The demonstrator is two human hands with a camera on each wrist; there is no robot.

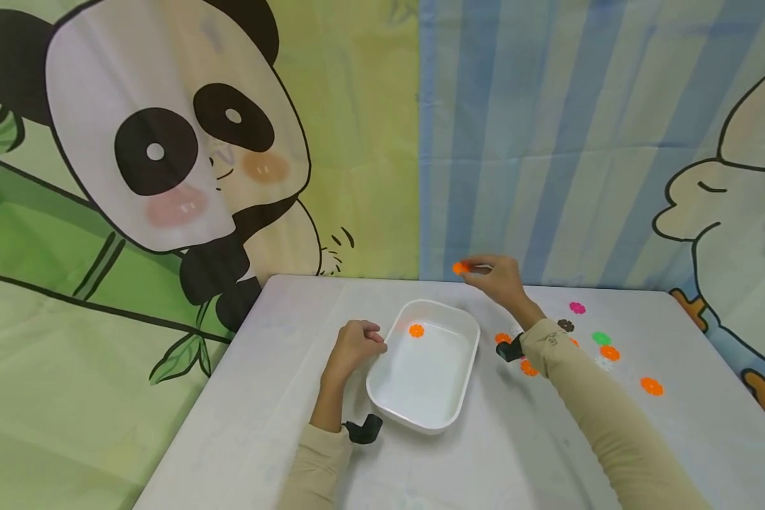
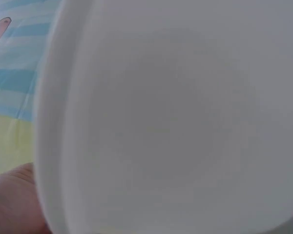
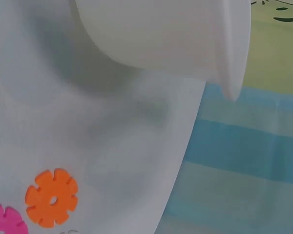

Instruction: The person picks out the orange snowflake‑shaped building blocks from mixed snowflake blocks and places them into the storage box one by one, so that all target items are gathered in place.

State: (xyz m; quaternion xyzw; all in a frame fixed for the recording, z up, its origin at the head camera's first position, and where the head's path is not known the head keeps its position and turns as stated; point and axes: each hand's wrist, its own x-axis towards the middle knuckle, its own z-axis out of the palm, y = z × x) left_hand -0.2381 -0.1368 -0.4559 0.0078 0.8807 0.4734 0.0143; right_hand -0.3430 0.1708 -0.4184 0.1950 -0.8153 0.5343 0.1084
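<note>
My right hand (image 1: 500, 278) pinches an orange disc (image 1: 460, 268) above the tray (image 1: 449, 418); my left hand (image 1: 355, 345), loosely curled, rests beside it. One disc (image 1: 416, 330) is in; several remain on the worktop (image 1: 293, 397).

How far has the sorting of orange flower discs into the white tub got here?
One orange flower-shaped plastic disc lies in the white plastic tub. The right hand pinches a second orange disc above the tub's far corner. The left hand rests against the rim. Other orange discs remain on the white table.
</note>
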